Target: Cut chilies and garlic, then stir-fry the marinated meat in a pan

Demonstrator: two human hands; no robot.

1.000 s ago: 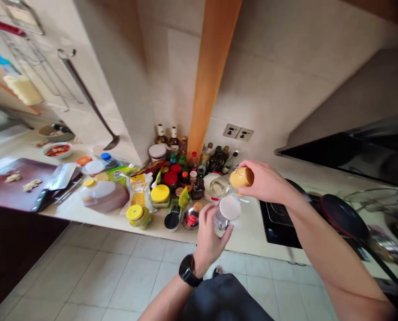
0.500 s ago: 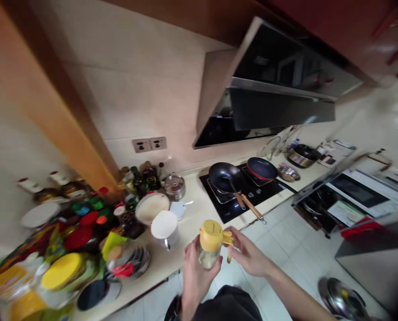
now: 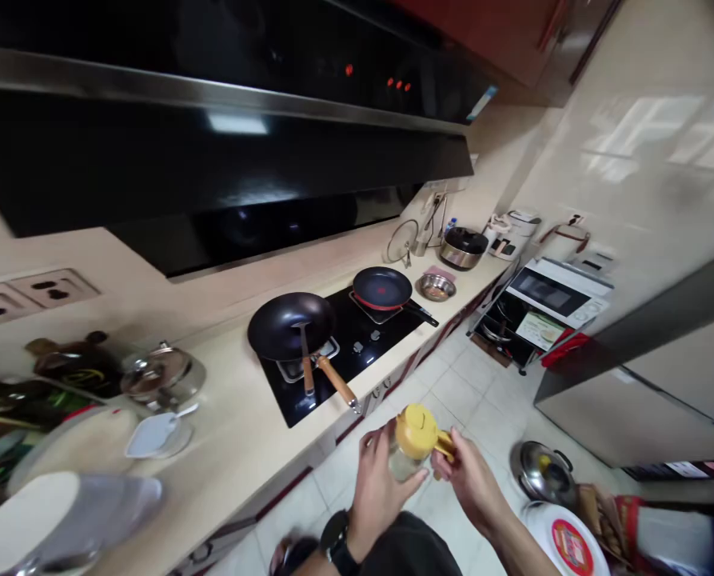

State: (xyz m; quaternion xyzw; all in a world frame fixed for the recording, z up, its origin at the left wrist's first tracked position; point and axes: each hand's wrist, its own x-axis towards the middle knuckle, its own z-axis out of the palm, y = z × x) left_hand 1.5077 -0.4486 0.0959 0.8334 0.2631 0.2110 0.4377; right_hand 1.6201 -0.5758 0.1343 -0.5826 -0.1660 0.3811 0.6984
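Between my two hands, low in the head view, is a glass oil dispenser (image 3: pixel 415 432) with a yellow lid and yellow handle. My left hand (image 3: pixel 379 484) wraps round its clear body, a dark watch at the wrist. The fingers of my right hand (image 3: pixel 465 476) are closed on the yellow handle. The dispenser is slightly tilted, in front of the counter and over the tiled floor. What is inside the glass is hard to make out. Beyond it, a black wok (image 3: pixel 288 324) sits on the stove, with a wooden-handled spatula (image 3: pixel 306 360) resting in it.
A red-rimmed frying pan (image 3: pixel 382 286) stands on the farther burner, beside a steel bowl (image 3: pixel 436 288). Left on the counter (image 3: pixel 237 432) are a lidded glass pot (image 3: pixel 161 374) and a white container (image 3: pixel 158 434). The range hood (image 3: pixel 225 168) overhangs the stove. A steel pot (image 3: pixel 542 472) is on the floor.
The view has swung right toward the stove and fridge, so the crowded left counter has mostly left the frame. Both hands still hold the oil dispenser.
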